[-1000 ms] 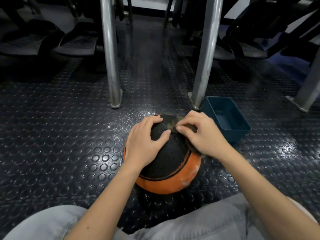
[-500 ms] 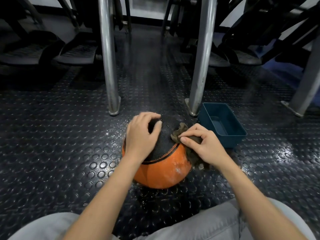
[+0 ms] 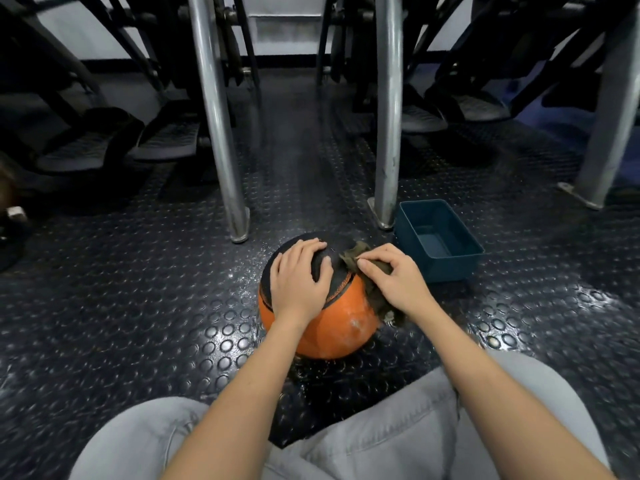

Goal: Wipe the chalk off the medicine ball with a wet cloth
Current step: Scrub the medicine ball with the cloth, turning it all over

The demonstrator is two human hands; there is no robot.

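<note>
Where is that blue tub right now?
In the head view, the dark blue rectangular plastic tub sits on the floor right of centre, just right of the orange-and-black medicine ball and beside a silver metal post.

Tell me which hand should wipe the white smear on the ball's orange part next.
Right. The right hand grips the cloth on the right side of the medicine ball, just above the chalk smear; the left hand rests on the black top.

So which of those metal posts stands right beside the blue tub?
The middle post: its foot sits at the blue tub's left corner. The other two stand well apart.
</note>
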